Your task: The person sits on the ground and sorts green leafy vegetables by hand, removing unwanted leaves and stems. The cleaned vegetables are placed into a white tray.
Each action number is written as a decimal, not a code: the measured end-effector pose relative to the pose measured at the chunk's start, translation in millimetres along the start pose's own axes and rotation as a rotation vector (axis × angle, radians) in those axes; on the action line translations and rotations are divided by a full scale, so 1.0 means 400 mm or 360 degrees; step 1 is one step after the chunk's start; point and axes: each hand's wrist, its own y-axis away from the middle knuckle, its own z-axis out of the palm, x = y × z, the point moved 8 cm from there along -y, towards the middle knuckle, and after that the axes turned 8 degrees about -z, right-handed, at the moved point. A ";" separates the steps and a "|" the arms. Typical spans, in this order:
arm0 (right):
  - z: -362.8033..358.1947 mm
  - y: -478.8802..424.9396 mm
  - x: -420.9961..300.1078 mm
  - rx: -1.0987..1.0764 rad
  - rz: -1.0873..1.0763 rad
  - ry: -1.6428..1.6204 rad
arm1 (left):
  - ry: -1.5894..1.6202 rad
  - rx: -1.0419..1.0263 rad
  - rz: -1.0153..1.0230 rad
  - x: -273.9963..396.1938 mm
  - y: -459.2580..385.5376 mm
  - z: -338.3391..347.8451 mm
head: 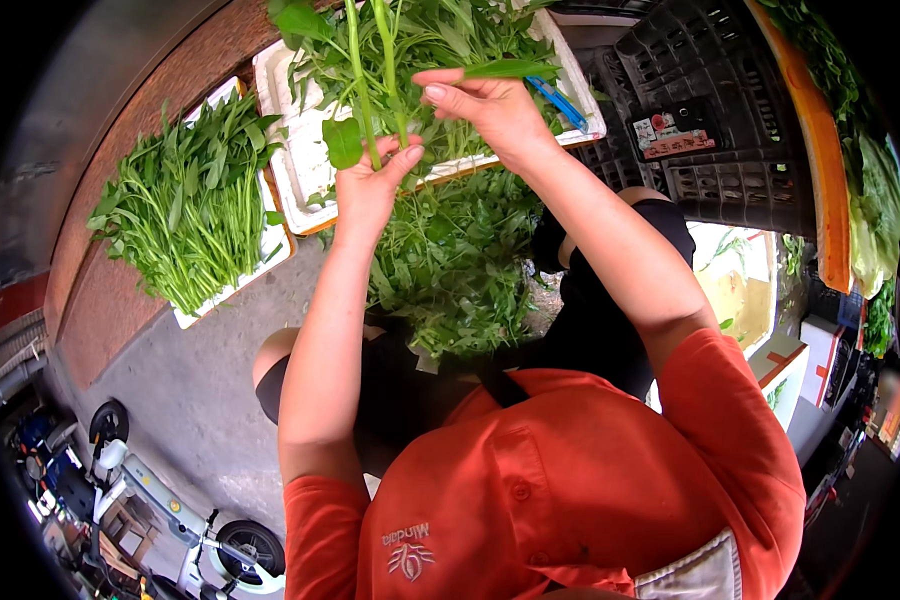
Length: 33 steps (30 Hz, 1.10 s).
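Observation:
My left hand (379, 180) grips the lower ends of two thick green stems (360, 90), probably water spinach, which rise toward the top of the view with a few leaves on them. Just right of these stems is my right hand (499, 112), thumb and forefinger bent close together. A long leaf (514, 69) shows along its upper edge; whether the fingers hold it is unclear. Under both hands, a white foam box (296, 157) contains a heap of leafy greens (450, 41). A blue utility knife (559, 105) is at the box's right side, partly behind my right hand.
More greens (457, 262) are piled between my knees. Bundled greens (195, 202) fill another foam box (270, 251) at left. Black plastic crates (712, 112) stand at right, near an orange-edged shelf (825, 150) bearing leafy vegetables. A white two-wheeler (157, 495) is parked lower left.

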 end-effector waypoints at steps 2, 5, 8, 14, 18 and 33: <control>-0.016 -0.012 0.012 -0.0022 0.0012 0.0213 | 0.0258 -0.0005 -0.0100 -0.015 -0.010 -0.014; -0.112 -0.036 0.042 0.0284 0.0040 0.0356 | 0.0644 0.0147 -0.0376 -0.063 -0.035 -0.070; -0.205 -0.037 0.130 0.0394 0.0168 0.0471 | 0.0855 0.0228 -0.0881 -0.167 -0.030 -0.085; -0.031 0.091 0.249 -0.0333 0.0865 0.0464 | 0.0838 0.0003 -0.0716 -0.143 -0.041 -0.071; 0.096 0.102 0.184 -0.0450 0.0451 0.0187 | 0.0800 -0.0094 -0.0617 -0.120 -0.043 -0.055; 0.111 0.123 0.180 -0.1345 0.0470 0.1057 | 0.1198 0.0182 -0.0480 -0.102 -0.078 -0.143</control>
